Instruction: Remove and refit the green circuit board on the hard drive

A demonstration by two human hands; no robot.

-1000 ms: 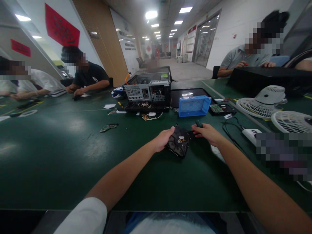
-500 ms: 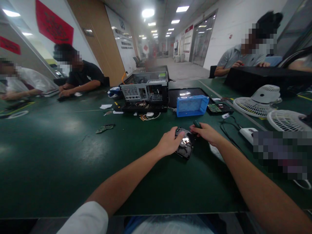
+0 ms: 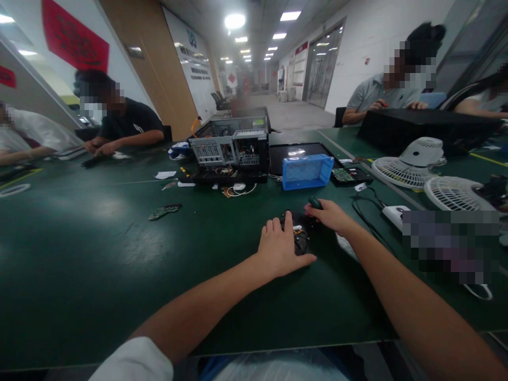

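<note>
A dark hard drive (image 3: 302, 242) with its inner parts showing is on the green table, partly covered by my left hand (image 3: 278, 247). That hand braces the drive from its left side, the index finger reaching over the top and the thumb stretched along the near edge. My right hand (image 3: 328, 216) is closed around the dark green handle (image 3: 315, 202) of what looks like a screwdriver, just right of the drive. Its shaft and tip cannot be made out.
An opened computer case (image 3: 230, 151) stands beyond my hands, beside a blue plastic bin (image 3: 307, 173). A small circuit board (image 3: 164, 211) lies to the left. White fans (image 3: 456, 193) and a power strip (image 3: 397, 216) are on the right. Other people sit across the table.
My left hand has shifted from pinching the drive's upper left to spreading over its left side, thumb now at the near edge. The right hand keeps its hold; the view has turned slightly right.
</note>
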